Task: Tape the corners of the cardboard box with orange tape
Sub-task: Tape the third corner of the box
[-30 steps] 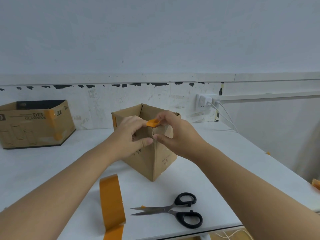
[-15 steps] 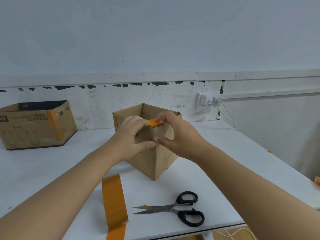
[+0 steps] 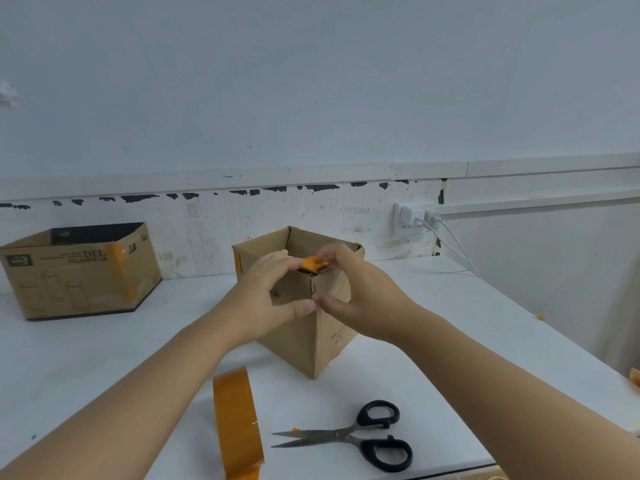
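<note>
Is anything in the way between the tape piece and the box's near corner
Nothing visible. The tape piece, pinched by the right hand, sits right at the top of the box corner. The left hand grips the box there; both thumbs lie lower on that edge.

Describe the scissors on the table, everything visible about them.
The scissors lie flat on the white table, near its front edge, in front of the cardboard box and right of the orange tape strip. They have two black loop handles that look like plastic, pointing right, and grey metal blades pointing left, slightly parted. A small orange scrap of tape clings near the tip of the upper blade. Neither hand touches them; only the table does.
</note>
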A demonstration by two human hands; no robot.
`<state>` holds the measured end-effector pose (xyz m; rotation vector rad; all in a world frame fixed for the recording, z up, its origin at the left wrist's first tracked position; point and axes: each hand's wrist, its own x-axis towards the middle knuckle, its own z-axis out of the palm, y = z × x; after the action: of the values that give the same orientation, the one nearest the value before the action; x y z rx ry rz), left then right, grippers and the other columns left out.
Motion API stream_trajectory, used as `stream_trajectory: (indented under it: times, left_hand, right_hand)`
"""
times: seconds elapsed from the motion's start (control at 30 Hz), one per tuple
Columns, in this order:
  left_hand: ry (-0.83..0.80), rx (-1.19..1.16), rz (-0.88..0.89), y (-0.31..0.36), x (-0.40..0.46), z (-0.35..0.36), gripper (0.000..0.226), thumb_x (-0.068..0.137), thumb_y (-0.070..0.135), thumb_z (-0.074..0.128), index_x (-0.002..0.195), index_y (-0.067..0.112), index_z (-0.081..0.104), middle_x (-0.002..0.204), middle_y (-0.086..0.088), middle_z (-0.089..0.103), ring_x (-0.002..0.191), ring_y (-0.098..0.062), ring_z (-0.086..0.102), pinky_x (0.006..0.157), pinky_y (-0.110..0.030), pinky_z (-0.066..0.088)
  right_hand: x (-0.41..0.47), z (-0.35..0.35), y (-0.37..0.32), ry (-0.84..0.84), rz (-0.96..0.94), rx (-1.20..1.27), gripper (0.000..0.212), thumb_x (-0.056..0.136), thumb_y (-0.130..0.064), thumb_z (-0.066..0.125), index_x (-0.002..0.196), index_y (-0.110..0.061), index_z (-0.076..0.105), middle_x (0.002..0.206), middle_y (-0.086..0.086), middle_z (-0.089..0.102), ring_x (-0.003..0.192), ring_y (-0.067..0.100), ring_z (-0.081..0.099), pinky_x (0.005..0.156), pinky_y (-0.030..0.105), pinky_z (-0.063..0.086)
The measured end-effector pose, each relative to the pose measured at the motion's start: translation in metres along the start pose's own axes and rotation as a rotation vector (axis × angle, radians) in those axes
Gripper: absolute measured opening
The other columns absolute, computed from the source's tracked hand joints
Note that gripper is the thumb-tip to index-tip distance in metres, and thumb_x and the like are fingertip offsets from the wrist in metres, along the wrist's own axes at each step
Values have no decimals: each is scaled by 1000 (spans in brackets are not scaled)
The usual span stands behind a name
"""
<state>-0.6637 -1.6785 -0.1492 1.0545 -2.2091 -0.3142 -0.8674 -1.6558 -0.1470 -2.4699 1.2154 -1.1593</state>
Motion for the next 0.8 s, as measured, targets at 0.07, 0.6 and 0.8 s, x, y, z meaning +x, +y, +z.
stream_trajectory:
  times: [0.07,0.6,0.8]
  left_hand:
    - [4,-83,-17,5,1,-7,52,73,67,62,121,54,46,126,34,44,125,9,36,97,-35,44]
    - [245,-220,-3,41,-8,-23,3,85,22,69,84,25,70,71,25,64,57,9,53,57,-3,38]
    - [101,-183,-19,41,-19,-23,11,86,26,65,92,34,69,84,17,68,77,-2,62,66,-12,48]
  right_hand:
    - [3,-4,-2,12,58,85,31,89,-37,60,116,-34,46,114,-20,58,107,4,56,87,21,46]
    - [-2,-19,-35,127,146,237,13,85,-37,67,89,-26,73,86,-16,71,84,-5,61,74,13,47]
    - [-12,-11,-35,147,266,270,13,85,-33,69,79,-24,75,56,-16,61,51,-3,50,47,10,36]
